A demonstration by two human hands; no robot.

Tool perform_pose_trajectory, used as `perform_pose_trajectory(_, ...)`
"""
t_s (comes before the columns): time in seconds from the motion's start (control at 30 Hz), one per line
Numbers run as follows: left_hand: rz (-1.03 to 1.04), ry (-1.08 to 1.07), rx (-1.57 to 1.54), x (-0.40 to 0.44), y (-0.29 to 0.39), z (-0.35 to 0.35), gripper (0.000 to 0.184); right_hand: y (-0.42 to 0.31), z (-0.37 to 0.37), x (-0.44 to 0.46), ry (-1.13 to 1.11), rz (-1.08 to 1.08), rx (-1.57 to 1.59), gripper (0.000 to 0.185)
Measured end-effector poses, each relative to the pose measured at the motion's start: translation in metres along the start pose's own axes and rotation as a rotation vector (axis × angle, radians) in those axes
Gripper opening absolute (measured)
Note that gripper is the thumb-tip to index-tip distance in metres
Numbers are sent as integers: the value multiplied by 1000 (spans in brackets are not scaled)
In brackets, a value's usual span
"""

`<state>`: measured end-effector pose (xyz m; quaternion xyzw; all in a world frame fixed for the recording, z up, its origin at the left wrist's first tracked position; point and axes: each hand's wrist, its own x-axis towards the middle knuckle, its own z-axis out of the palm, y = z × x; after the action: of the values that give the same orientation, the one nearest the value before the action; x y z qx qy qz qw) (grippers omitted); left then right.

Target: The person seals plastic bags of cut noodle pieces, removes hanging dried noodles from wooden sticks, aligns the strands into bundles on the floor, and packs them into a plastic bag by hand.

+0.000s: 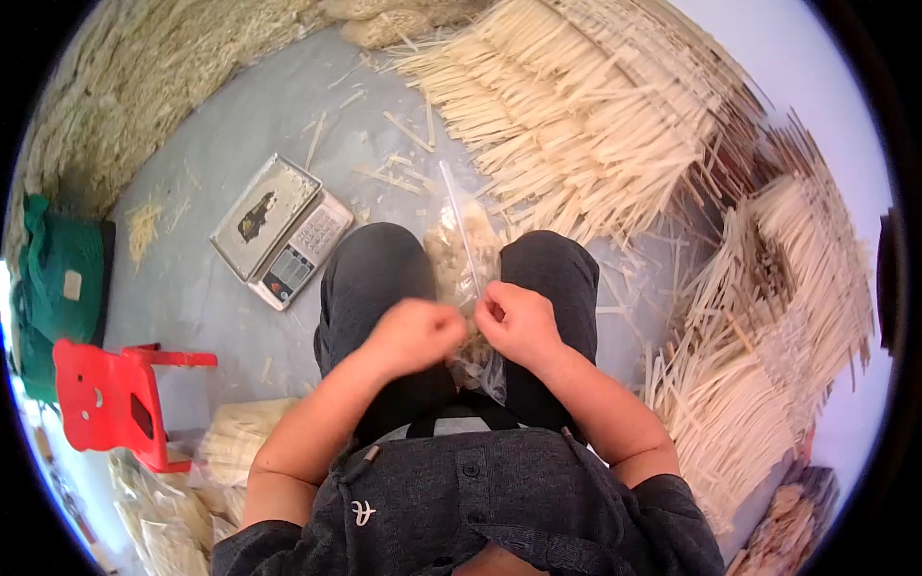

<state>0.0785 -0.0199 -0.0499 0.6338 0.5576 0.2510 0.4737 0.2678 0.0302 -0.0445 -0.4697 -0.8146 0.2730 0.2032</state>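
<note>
The right hand (519,322) is seemingly pinching the edge of a clear bag (451,254) at the near end of a whitish strip (458,216), while the left hand (424,338) is curling just beside it, too blurred to tell whether it is grasping anything. The bag is resting between the knees (555,269), under and just beyond both hands, and is holding pale pieces. The step in hand is looking like work along the bag's edge; the next move is probably calling for a steady pinch from both hands. Beyond the left hand, a scale (288,235) is standing on the grey floor (192,230), its pan showing a dark patch. A broad heap of slats (576,115) is spreading ahead and to the right of the hands; more slats (768,374) are lying farther right. Well left of the left hand, a red chair (106,403) is standing near a green sack (67,278). Beyond the slats, a white wall (740,38) is rising.
</note>
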Motion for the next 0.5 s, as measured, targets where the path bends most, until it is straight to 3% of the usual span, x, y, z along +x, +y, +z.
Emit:
perform_pose_trajectory(0.07,-108,242,-7,19,13,-15,34,5,6,-4,84,-127,95,18)
perform_pose_trajectory(0.13,-117,336,104,36,27,-20,36,7,6,-3,128,-172,90,16)
perform_pose_trajectory(0.23,-165,325,368,56,40,-12,36,12,7,-3,152,-267,94,15)
perform_pose_trajectory(0.33,-112,458,389,73,18,-7,29,18,8,-3,196,-329,53,14)
perform_pose_trajectory(0.5,-122,500,425,86,10,-13,35,23,8,-2,163,-414,40,15)
